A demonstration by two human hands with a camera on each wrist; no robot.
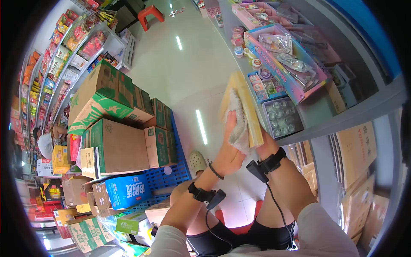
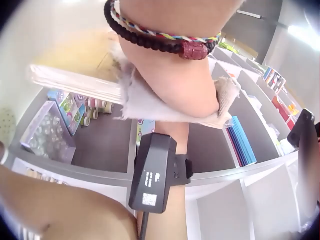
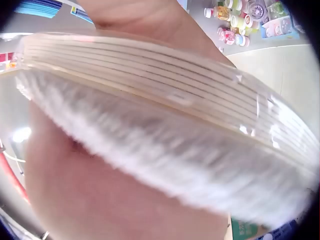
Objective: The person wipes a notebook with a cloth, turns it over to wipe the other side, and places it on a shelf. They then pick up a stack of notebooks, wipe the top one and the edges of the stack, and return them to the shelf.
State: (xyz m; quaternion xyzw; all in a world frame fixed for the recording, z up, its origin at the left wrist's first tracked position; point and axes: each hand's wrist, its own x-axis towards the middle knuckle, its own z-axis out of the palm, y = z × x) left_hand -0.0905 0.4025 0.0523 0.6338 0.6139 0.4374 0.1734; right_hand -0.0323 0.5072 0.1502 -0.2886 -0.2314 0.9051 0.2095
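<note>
Sitting low before a grey shelf [image 1: 342, 112], the person appears in the head view with both forearms raised. On the shelf stand a pink and blue tray [image 1: 319, 79] of wrapped goods and a clear-lidded box [image 1: 282, 118] of small round pieces, both just beyond the hands. Stacked cardboard boxes [image 1: 120, 145] on a blue pallet [image 1: 171, 175] fill the left side, and a red stool [image 1: 150, 15] stands far down the pale floor [image 1: 188, 64]. Nothing comes between the camera and the hands. The pack [image 1: 249, 109], flat, long and yellowish, is held upright in the air in front of the shelf edge. The right hand [image 1: 267, 147] grips its lower end, its fingers hidden behind it. The left hand [image 1: 229, 147] lies with straight fingers, pressed together, on a shaggy grey-white cloth [image 1: 239, 126] that covers the pack's near face.

The left wrist view shows the palm flat on the cloth [image 2: 150, 107], a beaded bracelet [image 2: 160, 40] above it and the pack [image 2: 75, 80] jutting left over tape rolls [image 2: 97, 107] on the shelf.

The right wrist view shows the pack [image 3: 150, 85] edge-on: thin layers stacked under glossy clear film, with the cloth [image 3: 165, 160] fuzzy against its underside and small jars [image 3: 235, 22] beyond.
</note>
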